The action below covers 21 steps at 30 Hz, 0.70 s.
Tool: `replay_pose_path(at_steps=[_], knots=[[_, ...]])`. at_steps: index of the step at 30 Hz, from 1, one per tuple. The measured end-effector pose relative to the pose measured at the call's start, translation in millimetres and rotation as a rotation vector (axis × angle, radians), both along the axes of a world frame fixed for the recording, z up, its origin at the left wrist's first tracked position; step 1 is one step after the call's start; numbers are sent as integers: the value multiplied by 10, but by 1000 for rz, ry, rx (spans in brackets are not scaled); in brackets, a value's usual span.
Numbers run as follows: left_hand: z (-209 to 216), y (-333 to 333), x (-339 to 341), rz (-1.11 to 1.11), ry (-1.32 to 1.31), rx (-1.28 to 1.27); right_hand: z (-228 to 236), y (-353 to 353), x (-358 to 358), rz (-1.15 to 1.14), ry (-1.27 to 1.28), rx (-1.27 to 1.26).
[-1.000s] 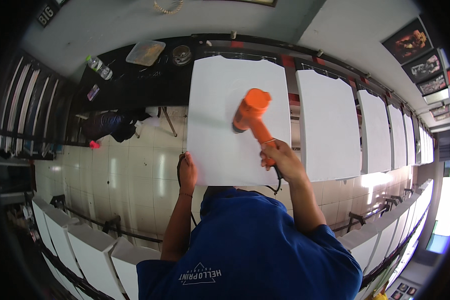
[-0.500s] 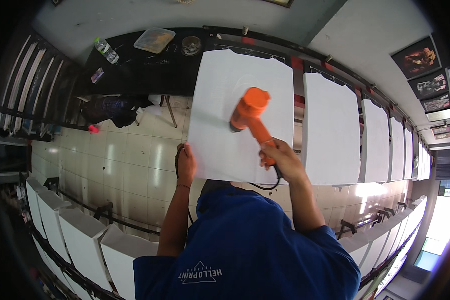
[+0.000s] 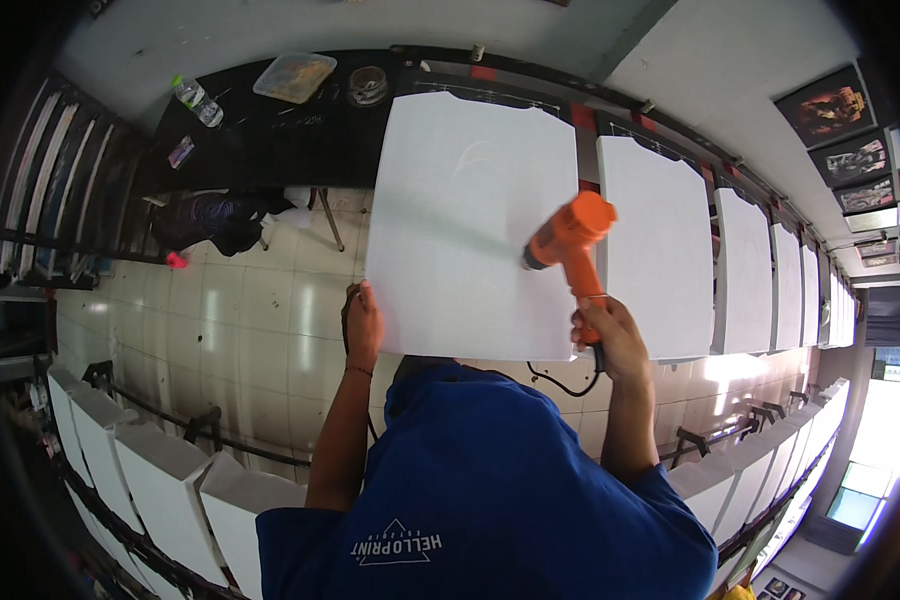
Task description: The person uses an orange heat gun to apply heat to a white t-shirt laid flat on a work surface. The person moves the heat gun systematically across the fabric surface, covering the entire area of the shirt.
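My right hand [image 3: 613, 335] is wrapped round the handle of an orange heat gun [image 3: 572, 238], held above the right part of a white cloth-covered board [image 3: 470, 230]. The gun's dark nozzle points left and down at the white surface. From its handle a black cord [image 3: 582, 391] loops down and passes behind my body. My left hand [image 3: 364, 322] is closed at the board's left edge, thumb uppermost. A dark strip that looks like part of the cord runs along this hand; the fingers are partly hidden. Faint curved lines show near the board's notched far edge.
More white boards [image 3: 656, 240] stretch away in a row to the right. Behind me runs another row of white boards [image 3: 165, 477]. A black table [image 3: 270, 150] at the far left bears a bottle [image 3: 199, 101], a plastic container [image 3: 295, 78] and a round jar [image 3: 367, 87].
The heat gun in my right hand has moved right and a little nearer to me, from the board's middle toward its right edge. My left hand stays at the left edge.
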<state>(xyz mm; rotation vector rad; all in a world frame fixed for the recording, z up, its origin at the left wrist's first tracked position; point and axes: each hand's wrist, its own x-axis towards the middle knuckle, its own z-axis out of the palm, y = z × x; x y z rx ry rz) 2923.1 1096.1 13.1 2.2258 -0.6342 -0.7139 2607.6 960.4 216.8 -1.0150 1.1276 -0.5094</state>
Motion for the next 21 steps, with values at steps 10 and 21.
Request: replay_pose_path(at_steps=[10, 21], knots=[[-72, 67, -49, 113, -314, -313, -160, 107, 1174, 443, -90, 75], [7, 38, -85, 107, -172, -306, -98, 86, 65, 94, 3, 34]])
